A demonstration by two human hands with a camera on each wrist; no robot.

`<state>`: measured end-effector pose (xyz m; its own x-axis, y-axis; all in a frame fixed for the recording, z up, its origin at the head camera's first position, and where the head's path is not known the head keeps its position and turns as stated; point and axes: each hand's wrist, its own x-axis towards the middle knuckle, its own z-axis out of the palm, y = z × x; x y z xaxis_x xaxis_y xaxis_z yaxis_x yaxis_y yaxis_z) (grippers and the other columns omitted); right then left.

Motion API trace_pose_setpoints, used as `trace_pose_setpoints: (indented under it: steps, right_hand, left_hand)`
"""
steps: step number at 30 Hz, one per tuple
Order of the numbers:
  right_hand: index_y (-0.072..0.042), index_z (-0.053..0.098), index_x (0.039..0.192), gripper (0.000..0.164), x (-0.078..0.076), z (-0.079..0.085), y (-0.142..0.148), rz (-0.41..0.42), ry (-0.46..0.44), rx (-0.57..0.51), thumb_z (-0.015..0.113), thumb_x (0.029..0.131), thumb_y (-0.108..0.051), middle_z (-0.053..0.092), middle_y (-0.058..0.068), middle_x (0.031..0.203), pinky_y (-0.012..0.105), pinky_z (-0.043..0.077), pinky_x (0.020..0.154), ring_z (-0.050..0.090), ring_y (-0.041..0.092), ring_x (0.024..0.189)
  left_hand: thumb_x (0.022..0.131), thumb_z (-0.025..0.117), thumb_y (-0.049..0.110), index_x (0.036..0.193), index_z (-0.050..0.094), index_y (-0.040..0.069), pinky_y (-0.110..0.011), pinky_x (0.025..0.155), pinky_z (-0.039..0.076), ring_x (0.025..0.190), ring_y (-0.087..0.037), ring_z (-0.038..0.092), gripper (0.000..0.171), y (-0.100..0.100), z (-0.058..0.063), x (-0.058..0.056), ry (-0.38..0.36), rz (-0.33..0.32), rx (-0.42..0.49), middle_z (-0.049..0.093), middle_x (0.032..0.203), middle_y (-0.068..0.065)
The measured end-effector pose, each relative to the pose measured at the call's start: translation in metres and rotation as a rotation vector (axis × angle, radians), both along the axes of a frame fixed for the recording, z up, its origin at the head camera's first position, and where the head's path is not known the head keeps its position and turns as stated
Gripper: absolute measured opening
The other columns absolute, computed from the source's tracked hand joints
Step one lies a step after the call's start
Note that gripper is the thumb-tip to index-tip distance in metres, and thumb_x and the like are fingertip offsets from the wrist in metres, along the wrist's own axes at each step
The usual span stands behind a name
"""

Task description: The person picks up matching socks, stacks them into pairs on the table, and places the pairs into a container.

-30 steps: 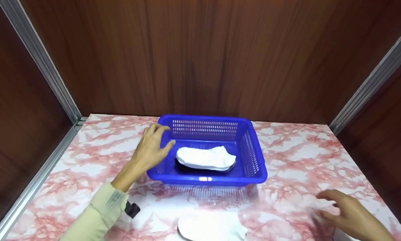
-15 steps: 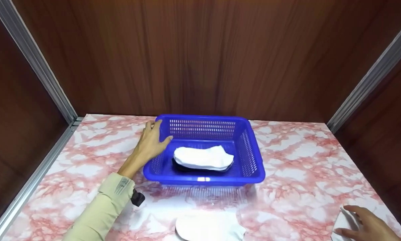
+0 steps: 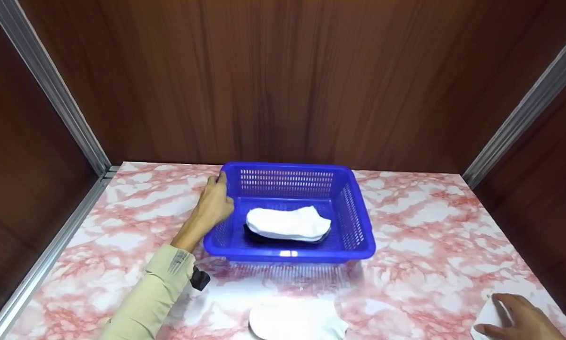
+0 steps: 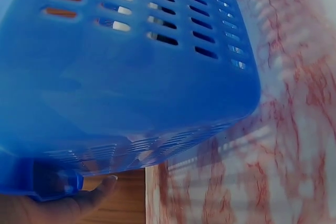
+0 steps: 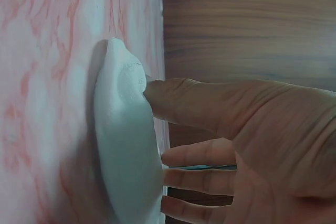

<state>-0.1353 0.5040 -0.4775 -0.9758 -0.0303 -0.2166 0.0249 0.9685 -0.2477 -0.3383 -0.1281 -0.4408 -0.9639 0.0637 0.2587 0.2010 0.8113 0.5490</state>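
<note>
A blue plastic basket [image 3: 292,257] stands on the table, with white socks [image 3: 287,223] lying over something black inside. My left hand [image 3: 213,200] grips the basket's left rim. The left wrist view has the basket's slotted wall [image 4: 115,87] up close and a finger [image 4: 92,198] beneath the rim. At the lower right, my right hand [image 3: 524,321] touches a white sock [image 3: 488,318], thumb and fingers spread apart. The right wrist view shows the thumb and fingertips against that sock [image 5: 126,140], which lies on the table.
More white socks [image 3: 297,321] lie in front of the basket, partly cut off by the frame's lower edge. Brown wood-look panels [image 3: 283,85] with metal corner posts [image 3: 61,94] enclose the back and sides of the pink-and-white marbled table [image 3: 420,226].
My left hand's fingers have closed round the basket's rim; they hovered over it earlier. My right hand has moved down and right onto the white sock.
</note>
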Motion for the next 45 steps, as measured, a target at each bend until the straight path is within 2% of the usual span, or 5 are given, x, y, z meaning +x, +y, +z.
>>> trace_pose_setpoints:
  steps: [10, 16, 21, 35, 45]
  right_hand:
    - [0.025, 0.036, 0.131, 0.092, -0.002, 0.001, 0.000, -0.034, -0.030, -0.040, 0.074, 0.084, -0.044, 0.047, 0.047, 0.122, 0.057, 0.053, 0.081, 0.056, 0.056, 0.105]
    - [0.009, 0.057, 0.122, 0.066, -0.002, -0.001, -0.017, -0.098, 0.117, -0.094, 0.081, 0.078, -0.034, 0.068, 0.024, 0.104, 0.025, 0.050, 0.064, 0.067, 0.016, 0.083]
    - [-0.001, 0.066, 0.115, 0.046, 0.000, 0.000, -0.035, -0.099, 0.164, -0.142, 0.079, 0.081, -0.028, 0.074, 0.015, 0.098, 0.020, 0.048, 0.059, 0.060, -0.004, 0.072]
    - [-0.014, 0.073, 0.101, 0.032, 0.005, 0.029, -0.103, -0.079, 0.396, -0.265, 0.086, 0.073, -0.022, 0.075, 0.005, 0.094, 0.016, 0.048, 0.059, 0.058, -0.011, 0.076]
    - [-0.017, 0.074, 0.095, 0.031, 0.006, 0.052, -0.157, 0.130, 0.547, -0.421, 0.086, 0.069, -0.004, 0.071, -0.008, 0.085, 0.007, 0.050, 0.066, 0.058, -0.005, 0.075]
  left_hand:
    - [0.084, 0.053, 0.000, 0.149, 0.024, -0.012, -0.050, 0.109, 0.044, 0.124, -0.049, 0.053, 0.073, 0.002, 0.002, 0.002, -0.018, 0.001, -0.016, 0.037, 0.144, -0.037]
    - [0.083, 0.054, 0.000, 0.149, 0.025, -0.012, -0.050, 0.106, 0.046, 0.120, -0.049, 0.055, 0.073, 0.002, 0.002, 0.003, -0.002, 0.003, -0.018, 0.039, 0.143, -0.038]
    - [0.084, 0.053, 0.000, 0.149, 0.023, -0.012, -0.051, 0.106, 0.046, 0.120, -0.049, 0.055, 0.073, 0.001, 0.001, 0.005, -0.017, 0.003, -0.013, 0.038, 0.143, -0.038]
    - [0.084, 0.054, 0.001, 0.150, 0.022, -0.011, -0.050, 0.108, 0.045, 0.121, -0.050, 0.054, 0.074, 0.002, 0.004, 0.002, -0.032, 0.011, -0.028, 0.038, 0.143, -0.037]
    - [0.085, 0.054, 0.002, 0.150, 0.022, -0.012, -0.050, 0.108, 0.045, 0.123, -0.049, 0.054, 0.074, 0.000, 0.004, 0.001, -0.041, -0.001, -0.002, 0.037, 0.143, -0.038]
